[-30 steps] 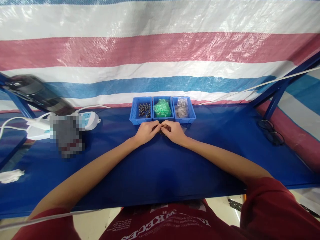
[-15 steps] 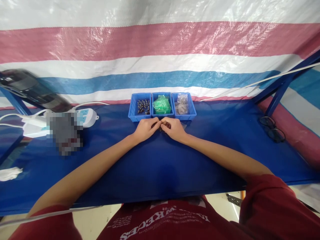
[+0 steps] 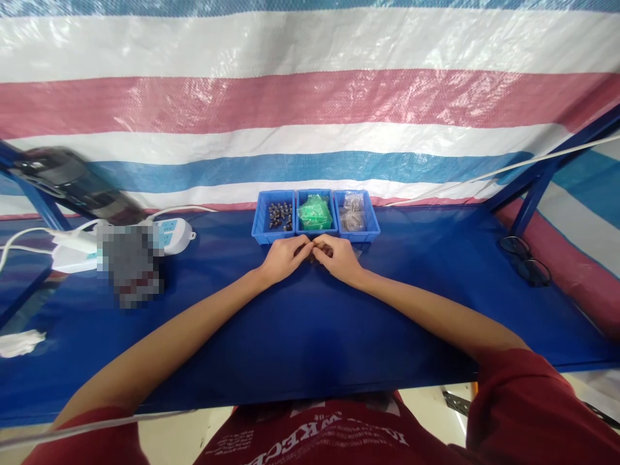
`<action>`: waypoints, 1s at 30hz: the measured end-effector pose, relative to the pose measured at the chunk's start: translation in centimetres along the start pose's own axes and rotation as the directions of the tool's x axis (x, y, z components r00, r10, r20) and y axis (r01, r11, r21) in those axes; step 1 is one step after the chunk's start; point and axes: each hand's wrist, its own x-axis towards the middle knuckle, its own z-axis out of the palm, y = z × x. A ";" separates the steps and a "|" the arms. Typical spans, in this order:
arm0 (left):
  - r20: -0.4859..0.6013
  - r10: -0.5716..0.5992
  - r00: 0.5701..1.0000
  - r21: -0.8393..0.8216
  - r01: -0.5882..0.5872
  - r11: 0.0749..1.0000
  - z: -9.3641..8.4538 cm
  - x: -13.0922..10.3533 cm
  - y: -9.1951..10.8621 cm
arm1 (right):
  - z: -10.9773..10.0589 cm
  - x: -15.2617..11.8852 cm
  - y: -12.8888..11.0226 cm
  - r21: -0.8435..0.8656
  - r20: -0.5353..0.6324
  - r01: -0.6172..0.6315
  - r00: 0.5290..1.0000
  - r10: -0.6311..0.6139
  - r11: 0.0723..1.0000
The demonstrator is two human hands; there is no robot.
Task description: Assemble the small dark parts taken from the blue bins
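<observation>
My left hand (image 3: 287, 257) and my right hand (image 3: 338, 258) meet fingertip to fingertip just in front of the blue bins. Both have their fingers closed in a pinch. What lies between them is too small and too covered to name. Beside my right hand, a bit of clear plastic (image 3: 357, 253) pokes out. The left bin (image 3: 260, 223) has several small dark metal pieces (image 3: 281, 215) in it. Green items in clear bags (image 3: 314, 212) fill the middle bin (image 3: 316, 232). In the right bin (image 3: 372, 223) are clear plastic bags (image 3: 352, 213).
A white power strip (image 3: 177, 236) with cables and a blurred-out object (image 3: 130, 265) lie at the left, near a dark bottle (image 3: 82, 184). Eyeglasses (image 3: 526, 260) rest at the right. Crumpled white tissue (image 3: 20, 343) is at the left edge. Blue frame posts (image 3: 533, 194) stand at both sides.
The view has tilted slightly upward, so the bins and table sit a little lower in it. Both hands stay together at the same spot, with small finger shifts.
</observation>
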 end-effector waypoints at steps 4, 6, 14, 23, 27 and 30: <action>-0.031 -0.010 0.999 -0.023 0.009 1.000 -0.1 -0.1 0.1 | 0.1 -0.1 0.0 0.025 -0.031 -0.016 0.999 0.017 1.000; -0.058 -0.011 0.998 -0.029 0.009 1.000 0.0 -0.1 0.1 | 0.2 -0.1 0.0 0.031 -0.040 -0.016 0.999 0.018 0.999; -0.099 -0.002 0.995 -0.021 0.000 1.000 0.0 -0.3 0.0 | 0.2 0.0 0.1 0.014 -0.038 -0.023 0.999 0.023 1.000; -0.093 -0.013 0.996 -0.024 0.010 1.000 0.0 -0.3 0.1 | 0.1 0.0 0.0 -0.002 -0.006 -0.013 1.000 0.013 1.000; -0.090 -0.007 0.996 -0.023 0.005 1.000 0.0 -0.3 0.1 | 0.1 0.0 0.1 -0.023 0.006 -0.013 1.000 0.013 1.000; -0.078 -0.001 0.997 -0.024 -0.001 1.000 0.0 -0.3 0.1 | 0.1 0.0 0.2 -0.032 0.006 -0.007 1.000 0.007 0.999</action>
